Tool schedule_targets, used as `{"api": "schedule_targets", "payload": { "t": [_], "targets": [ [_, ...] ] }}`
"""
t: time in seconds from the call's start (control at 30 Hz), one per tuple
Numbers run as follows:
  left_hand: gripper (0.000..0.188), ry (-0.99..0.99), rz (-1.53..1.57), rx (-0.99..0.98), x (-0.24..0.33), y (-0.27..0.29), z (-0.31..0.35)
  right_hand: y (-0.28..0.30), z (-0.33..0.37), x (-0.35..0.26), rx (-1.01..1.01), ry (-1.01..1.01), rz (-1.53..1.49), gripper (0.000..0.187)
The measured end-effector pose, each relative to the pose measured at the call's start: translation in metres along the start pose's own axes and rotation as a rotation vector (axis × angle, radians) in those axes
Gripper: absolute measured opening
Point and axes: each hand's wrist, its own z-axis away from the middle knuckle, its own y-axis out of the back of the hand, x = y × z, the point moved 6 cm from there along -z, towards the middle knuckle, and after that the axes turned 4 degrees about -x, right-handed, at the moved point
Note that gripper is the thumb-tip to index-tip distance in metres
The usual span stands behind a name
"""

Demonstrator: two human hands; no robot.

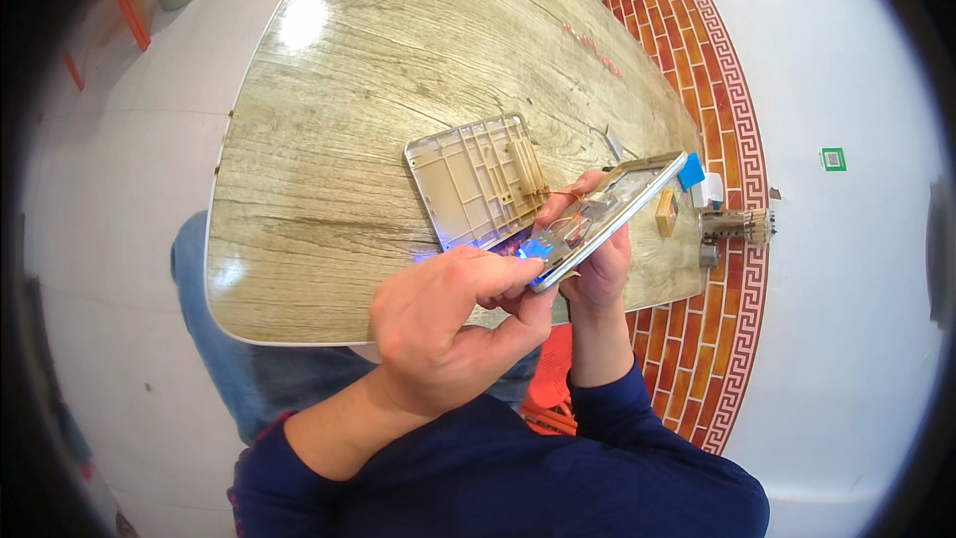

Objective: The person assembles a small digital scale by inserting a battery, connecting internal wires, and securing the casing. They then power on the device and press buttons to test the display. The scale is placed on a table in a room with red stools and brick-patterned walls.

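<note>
Above the table's near edge, my right hand point(603, 264) grips an opened electronic device casing point(609, 229) from its right side and underneath. The casing is tilted, with a pale rim, thin red and yellow wires point(570, 229) and small parts inside. A blue light glows on a part point(536, 249) at its near end. There my left hand point(448, 324) is closed, thumb and forefinger pinching the casing's near end beside the lit part; its other fingers are curled and partly hidden. Behind my hands, a beige ribbed cover point(473, 179) lies inside-up on the table.
On the wood-grain table point(329, 149), a blue block point(692, 171), a small wooden box point(665, 212), a grey cylinder point(708, 255) and a round holder point(732, 227) stand by the brick-patterned wall point(687, 339). A thin grey piece point(614, 142) lies beyond the casing. A red stool point(550, 379) is below.
</note>
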Motion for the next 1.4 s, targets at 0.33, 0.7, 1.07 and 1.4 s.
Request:
{"api": "schedule_targets", "payload": {
  "t": [0.33, 0.7, 1.07, 1.4],
  "targets": [
    [0.033, -0.074, 0.071, 0.019, 0.0, -0.006, -0.008, 0.001, -0.001, -0.001, 0.004, 0.035, 0.003, 0.036],
    [0.027, -0.094, 0.054, 0.004, 0.002, -0.009, -0.012, -0.003, -0.001, 0.0, 0.017, 0.026, -0.056, 0.039],
    [0.035, 0.019, 0.21, -0.078, -0.001, -0.027, -0.026, 0.009, 0.0, -0.002, 0.101, -0.043, -0.13, 0.042],
    [0.031, 0.235, 0.444, -0.065, -0.02, -0.047, -0.025, 0.009, 0.0, 0.001, 0.098, -0.05, -0.222, 0.036]
  ]
}}
